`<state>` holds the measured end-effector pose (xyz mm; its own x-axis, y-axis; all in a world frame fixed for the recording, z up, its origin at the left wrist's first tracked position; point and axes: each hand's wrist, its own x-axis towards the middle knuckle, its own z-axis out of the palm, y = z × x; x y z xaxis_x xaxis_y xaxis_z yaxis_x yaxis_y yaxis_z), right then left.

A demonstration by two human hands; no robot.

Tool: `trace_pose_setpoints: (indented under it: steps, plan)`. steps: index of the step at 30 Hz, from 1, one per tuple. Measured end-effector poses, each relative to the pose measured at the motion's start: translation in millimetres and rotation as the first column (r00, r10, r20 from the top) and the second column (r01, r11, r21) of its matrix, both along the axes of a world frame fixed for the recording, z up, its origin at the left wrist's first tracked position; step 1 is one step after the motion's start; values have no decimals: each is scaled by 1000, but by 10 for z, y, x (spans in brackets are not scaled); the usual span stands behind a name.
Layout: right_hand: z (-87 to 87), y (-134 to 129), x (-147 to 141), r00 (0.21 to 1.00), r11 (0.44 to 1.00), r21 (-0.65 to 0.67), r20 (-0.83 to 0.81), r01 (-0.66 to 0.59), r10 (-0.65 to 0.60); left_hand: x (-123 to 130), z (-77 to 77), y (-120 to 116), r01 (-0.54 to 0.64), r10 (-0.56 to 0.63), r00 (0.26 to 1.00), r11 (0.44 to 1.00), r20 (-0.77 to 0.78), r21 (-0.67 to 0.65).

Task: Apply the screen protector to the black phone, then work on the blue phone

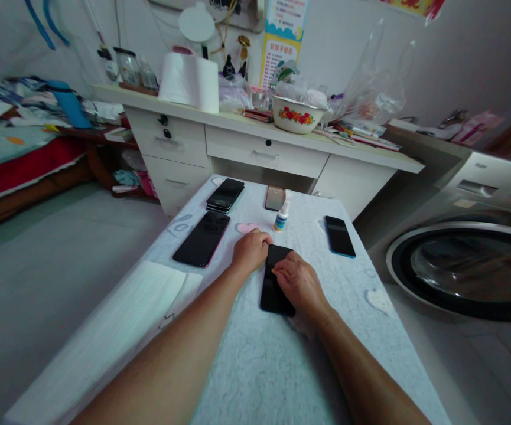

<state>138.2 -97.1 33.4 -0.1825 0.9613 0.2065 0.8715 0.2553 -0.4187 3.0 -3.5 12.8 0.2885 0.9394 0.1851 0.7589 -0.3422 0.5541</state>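
A black smartphone lies screen up on the cloth-covered table, between my two hands. My left hand has its fingers bent in at the phone's upper left edge, holding it there. Over the screen, my right hand is closed in a pinch; a tiny yellowish bit shows at its fingertips, too small to name. Just beyond my left hand are a pink heart-shaped piece and a small white bottle with a blue label.
A dark phone and a phone stack lie left; a blue-edged phone lies right. A phone or case lies at the far end. White sheets cover the left edge. Beyond stand a desk and a washing machine.
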Motion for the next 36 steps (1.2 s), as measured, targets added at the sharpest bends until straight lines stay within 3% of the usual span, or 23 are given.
trace_pose_setpoints:
  steps: [3, 10, 14, 24, 36]
  plan:
    - [30, 2, -11, 1000, 1000, -9, 19, 8, -8, -2, 9, -5, 0, 0, 1000, 1000, 3, 2]
    - [85, -71, -101, 982, 982, -39, 2, -187, 187, -5, 12, -12, 6, -6, 1000, 1000, 13, 4]
    - [71, -99, -157, 975, 974, -40, -13, -224, 224, -6, 14, -7, 9, -9, 1000, 1000, 6, 1]
    - [36, -3, -108, 1000, 1000, -10, 30, 7, -7, 3, 27, -9, -2, 2, 1000, 1000, -5, -14]
    - [-34, 70, 196, 977, 978, 35, 50, 204, -206, -7, 20, -6, 13, -13, 1000, 1000, 6, -1]
